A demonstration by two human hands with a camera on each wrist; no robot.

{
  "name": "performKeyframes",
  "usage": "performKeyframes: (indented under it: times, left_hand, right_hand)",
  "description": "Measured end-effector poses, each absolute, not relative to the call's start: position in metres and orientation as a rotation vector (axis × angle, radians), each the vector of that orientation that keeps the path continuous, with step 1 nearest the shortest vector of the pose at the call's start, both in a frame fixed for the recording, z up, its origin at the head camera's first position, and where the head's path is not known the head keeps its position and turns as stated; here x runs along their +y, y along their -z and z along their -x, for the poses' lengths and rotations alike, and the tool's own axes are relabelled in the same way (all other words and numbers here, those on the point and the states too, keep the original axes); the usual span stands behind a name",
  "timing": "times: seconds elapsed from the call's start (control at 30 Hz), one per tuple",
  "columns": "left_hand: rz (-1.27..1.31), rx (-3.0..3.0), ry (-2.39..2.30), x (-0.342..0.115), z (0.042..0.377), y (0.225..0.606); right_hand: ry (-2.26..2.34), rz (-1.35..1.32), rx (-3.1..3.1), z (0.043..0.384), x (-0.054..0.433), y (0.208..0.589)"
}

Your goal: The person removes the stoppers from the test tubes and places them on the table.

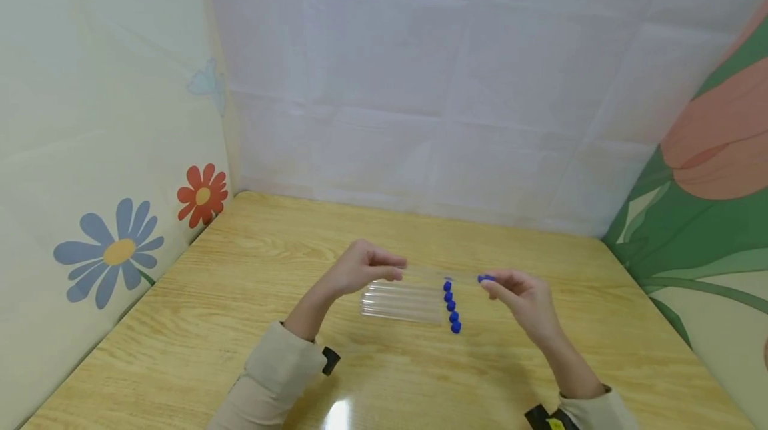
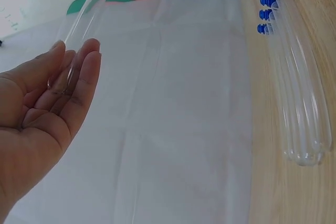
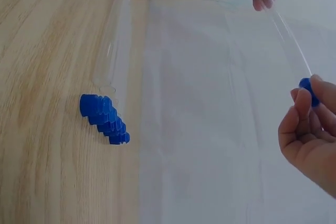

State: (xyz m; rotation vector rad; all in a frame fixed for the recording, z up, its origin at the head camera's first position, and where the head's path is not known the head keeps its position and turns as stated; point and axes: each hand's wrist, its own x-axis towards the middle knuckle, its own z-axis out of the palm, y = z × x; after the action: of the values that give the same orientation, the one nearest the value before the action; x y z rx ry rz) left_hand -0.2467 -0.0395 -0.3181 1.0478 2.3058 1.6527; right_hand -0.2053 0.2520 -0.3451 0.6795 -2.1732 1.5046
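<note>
A clear test tube (image 3: 286, 32) is held up off the table between the two hands. My left hand (image 1: 360, 267) pinches its rounded end between thumb and fingers, as the left wrist view shows. At the other end my right hand (image 1: 528, 300) pinches a blue stopper (image 3: 308, 90) against the tube's mouth; how deep it sits I cannot tell. Below, several more clear test tubes (image 1: 402, 303) lie side by side on the table. A row of blue stoppers (image 1: 451, 307) lies along their mouth ends.
The wooden table (image 1: 240, 323) meets a pale, creased cloth backdrop (image 1: 384, 117) at the back. A side panel with painted flowers (image 1: 120, 251) stands on the left, another with a large tulip (image 1: 720, 137) on the right. Light glares off the table near its front.
</note>
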Motion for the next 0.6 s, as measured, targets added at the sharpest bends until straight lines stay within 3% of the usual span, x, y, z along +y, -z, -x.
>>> performKeyframes:
  times: [0.6]
  left_hand:
    - [-1.047, 2.269, -1.672, -0.043, 0.25, 0.318]
  right_hand:
    - [-1.607, -0.568, -2.427, 0.198, 0.255, 0.33]
